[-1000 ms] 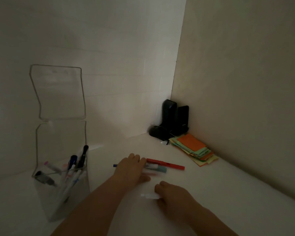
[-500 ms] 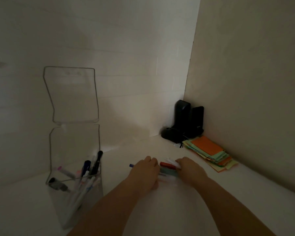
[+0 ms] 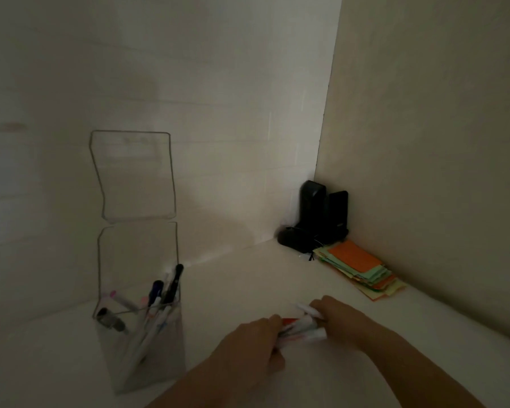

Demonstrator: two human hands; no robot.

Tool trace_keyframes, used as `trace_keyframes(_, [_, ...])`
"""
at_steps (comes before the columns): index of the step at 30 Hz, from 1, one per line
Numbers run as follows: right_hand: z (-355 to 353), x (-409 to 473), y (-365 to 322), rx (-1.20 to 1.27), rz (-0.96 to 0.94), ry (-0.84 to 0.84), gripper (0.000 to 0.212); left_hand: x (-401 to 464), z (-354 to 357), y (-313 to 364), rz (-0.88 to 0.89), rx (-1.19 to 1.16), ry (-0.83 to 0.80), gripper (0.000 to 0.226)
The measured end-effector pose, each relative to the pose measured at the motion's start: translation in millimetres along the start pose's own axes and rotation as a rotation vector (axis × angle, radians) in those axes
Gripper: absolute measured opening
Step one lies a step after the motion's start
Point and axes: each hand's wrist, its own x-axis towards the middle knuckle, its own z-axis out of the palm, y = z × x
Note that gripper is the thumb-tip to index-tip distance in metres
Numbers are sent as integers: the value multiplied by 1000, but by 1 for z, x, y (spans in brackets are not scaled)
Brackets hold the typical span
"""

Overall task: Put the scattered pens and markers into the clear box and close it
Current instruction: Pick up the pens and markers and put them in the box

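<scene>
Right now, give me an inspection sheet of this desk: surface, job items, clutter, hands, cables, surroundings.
Surface: white desktop, dimly lit.
Job's things: clear box upright at left, lid open, several pens standing inside; bundle of pens and markers gathered between both hands.
Clutter: stack of coloured paper notes by the right wall.
Grippers: left hand and right hand closed on the bundle's ends.
Cables: a thin dark cord near the black devices; too dim to trace.
Surroundings: two plain walls meeting in a corner; black devices stand there.
</scene>
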Motion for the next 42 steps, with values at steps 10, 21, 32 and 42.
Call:
trace_keyframes(10, [-23, -36, -75, 361, -111, 178, 24, -101, -131, -5, 208, -996, 510, 12])
trace_keyframes(21, [-98, -50, -236, 1538, -572, 404, 18, -95, -143, -65, -90, -1132, 756, 24])
trace_keyframes(32, [-60, -33, -272, 1387, -484, 508, 21, -92, -118, -74, -132, -1067, 749, 32])
trace_keyframes(42, [-58, -29, -269, 1219, -469, 554, 29, -91, -115, -78, -63, -1009, 847, 40])
